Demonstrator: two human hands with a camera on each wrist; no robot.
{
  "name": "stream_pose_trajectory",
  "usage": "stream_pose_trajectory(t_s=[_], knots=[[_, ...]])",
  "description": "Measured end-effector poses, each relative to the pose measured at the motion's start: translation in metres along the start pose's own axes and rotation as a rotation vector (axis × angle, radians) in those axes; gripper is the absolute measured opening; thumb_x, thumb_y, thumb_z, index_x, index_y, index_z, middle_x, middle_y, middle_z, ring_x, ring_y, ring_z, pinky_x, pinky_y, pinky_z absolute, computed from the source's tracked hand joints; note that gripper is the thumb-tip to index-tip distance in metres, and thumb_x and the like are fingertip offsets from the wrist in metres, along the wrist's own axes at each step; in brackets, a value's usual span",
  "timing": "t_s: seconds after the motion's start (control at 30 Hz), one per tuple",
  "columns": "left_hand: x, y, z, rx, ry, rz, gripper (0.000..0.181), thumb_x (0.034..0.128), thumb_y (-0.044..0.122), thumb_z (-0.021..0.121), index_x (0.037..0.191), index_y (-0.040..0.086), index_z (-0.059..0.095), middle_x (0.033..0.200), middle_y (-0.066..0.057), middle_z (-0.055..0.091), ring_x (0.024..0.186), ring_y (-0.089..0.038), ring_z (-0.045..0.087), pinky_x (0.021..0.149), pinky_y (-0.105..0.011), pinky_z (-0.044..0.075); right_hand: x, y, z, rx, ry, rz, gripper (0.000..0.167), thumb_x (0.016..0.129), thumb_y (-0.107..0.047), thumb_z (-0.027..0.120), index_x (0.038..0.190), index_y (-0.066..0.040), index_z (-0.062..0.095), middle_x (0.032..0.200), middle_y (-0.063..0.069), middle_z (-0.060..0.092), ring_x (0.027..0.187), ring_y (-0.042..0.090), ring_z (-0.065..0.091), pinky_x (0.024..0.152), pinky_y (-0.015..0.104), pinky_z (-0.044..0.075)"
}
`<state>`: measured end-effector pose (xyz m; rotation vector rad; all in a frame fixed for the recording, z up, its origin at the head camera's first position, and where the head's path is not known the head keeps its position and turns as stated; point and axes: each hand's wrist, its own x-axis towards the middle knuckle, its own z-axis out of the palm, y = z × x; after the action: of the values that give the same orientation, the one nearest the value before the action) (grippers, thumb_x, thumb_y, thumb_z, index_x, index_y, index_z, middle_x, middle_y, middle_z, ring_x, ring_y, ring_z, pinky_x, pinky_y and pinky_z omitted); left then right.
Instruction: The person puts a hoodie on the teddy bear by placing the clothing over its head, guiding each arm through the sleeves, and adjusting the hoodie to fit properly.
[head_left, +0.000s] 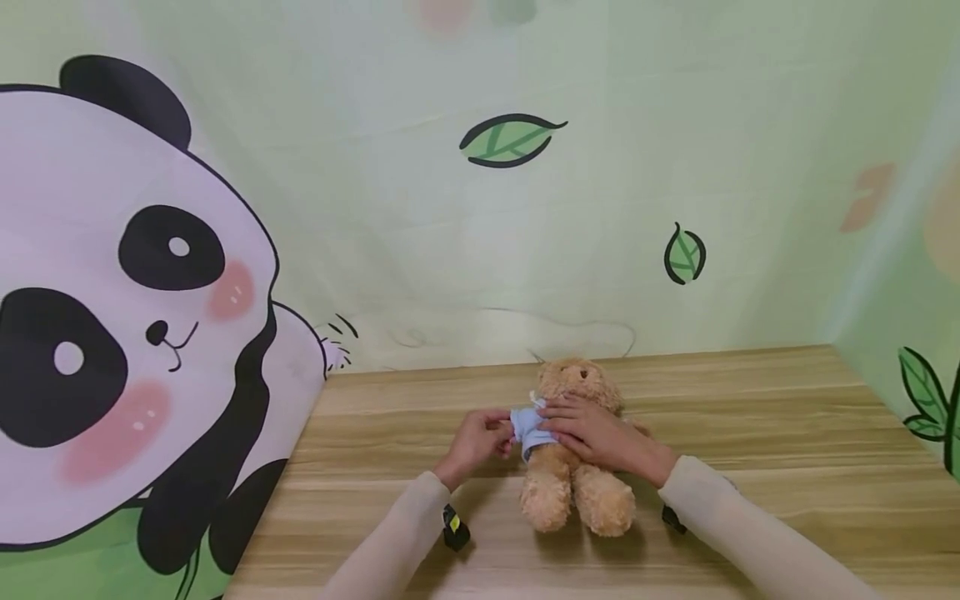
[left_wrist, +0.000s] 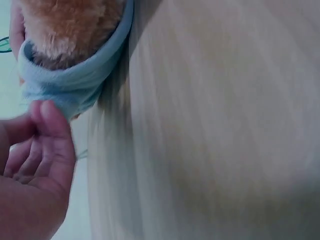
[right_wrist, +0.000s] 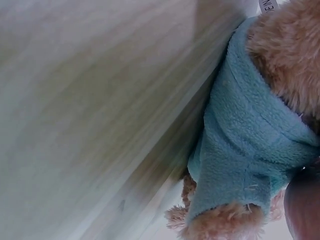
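A light-brown teddy bear [head_left: 550, 477] lies on its back on the wooden table, head toward the wall. It wears a pale blue shirt [head_left: 528, 427] with a white tie at the neck. At the bear's left-side sleeve, as seen from above, my left hand [head_left: 478, 440] pinches the cloth between thumb and forefinger; the left wrist view shows these fingertips together at the shirt [left_wrist: 65, 84]. Across the bear's chest rests my right hand [head_left: 600, 437], fingers extended, covering part of the shirt. From the right wrist view, the other sleeve [right_wrist: 227, 187] has brown fur showing at its opening.
The wood-grain table [head_left: 780, 433] extends to both sides of the bear. Behind it stands a pale green wall covering [head_left: 420, 250] with a printed panda [head_left: 225, 167] and leaves. A white tag [right_wrist: 269, 6] shows by the bear's fur.
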<state>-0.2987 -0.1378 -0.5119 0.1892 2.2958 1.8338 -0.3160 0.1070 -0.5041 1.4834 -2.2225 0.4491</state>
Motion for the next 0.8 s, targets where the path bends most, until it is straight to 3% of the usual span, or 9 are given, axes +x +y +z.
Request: stream_pose_trajectory(t_s=[0.13,0.23,0.37,0.47,0.57,0.7,0.8], knots=[[0.001,0.000,0.000,0.054,-0.066,-0.011,0.028,0.0905,-0.008,0.056,0.118,-0.008,0.063,0.070,-0.005,0.062,0.055,-0.009,0.054,0.050,-0.022,0.046,0.000,0.000,0.001,0.009,-0.004,0.007,0.032,0.091,-0.012,0.065,0.122,-0.010,0.068,0.124,0.009,0.069,0.121,0.033,0.060,0.101,0.055,0.045],[0.003,-0.001,0.001,0.127,-0.081,0.021,0.021,0.0889,-0.008,0.056,0.108,-0.007,0.066,0.071,-0.007,0.063,0.055,-0.009,0.055,0.049,-0.023,0.047,0.000,0.000,0.002,-0.006,-0.007,0.002,0.034,0.091,-0.012,0.065,0.124,-0.011,0.067,0.124,0.010,0.069,0.120,0.034,0.061,0.100,0.055,0.045],[0.004,-0.002,0.003,0.235,-0.045,0.109,0.015,0.0884,-0.007,0.054,0.097,-0.009,0.067,0.077,-0.012,0.067,0.059,-0.010,0.059,0.054,-0.028,0.053,0.004,-0.001,0.002,-0.016,-0.010,-0.007,0.028,0.090,-0.012,0.065,0.118,-0.010,0.070,0.121,0.013,0.069,0.116,0.035,0.061,0.099,0.055,0.045],[0.004,-0.003,0.002,0.287,-0.014,0.136,0.015,0.0882,-0.007,0.053,0.095,-0.008,0.067,0.080,-0.014,0.068,0.059,-0.011,0.061,0.055,-0.027,0.054,0.007,-0.002,0.001,-0.002,-0.026,0.010,0.022,0.092,-0.014,0.065,0.113,-0.011,0.071,0.120,0.012,0.068,0.116,0.034,0.061,0.100,0.054,0.045],[0.004,-0.003,0.000,0.301,-0.008,0.139,0.015,0.0880,-0.007,0.053,0.094,-0.008,0.067,0.079,-0.016,0.068,0.057,-0.016,0.063,0.053,-0.024,0.052,0.007,-0.001,0.003,0.011,-0.020,0.020,0.018,0.093,-0.014,0.064,0.109,-0.011,0.071,0.119,0.011,0.068,0.115,0.033,0.061,0.100,0.053,0.045],[0.003,-0.006,-0.003,0.275,0.002,0.129,0.017,0.0867,-0.009,0.053,0.097,-0.010,0.066,0.080,-0.018,0.068,0.061,-0.025,0.068,0.055,-0.028,0.054,0.007,0.000,0.007,0.021,0.023,0.002,0.013,0.091,-0.013,0.066,0.103,-0.011,0.071,0.115,0.010,0.069,0.111,0.031,0.062,0.097,0.052,0.046],[0.001,-0.010,-0.006,0.252,0.010,0.083,0.016,0.0886,-0.007,0.054,0.097,-0.010,0.067,0.079,-0.018,0.070,0.061,-0.020,0.068,0.055,-0.027,0.053,0.007,0.000,0.006,0.040,0.029,-0.004,0.010,0.091,-0.014,0.067,0.100,-0.011,0.070,0.113,0.008,0.069,0.110,0.030,0.063,0.098,0.050,0.046]])
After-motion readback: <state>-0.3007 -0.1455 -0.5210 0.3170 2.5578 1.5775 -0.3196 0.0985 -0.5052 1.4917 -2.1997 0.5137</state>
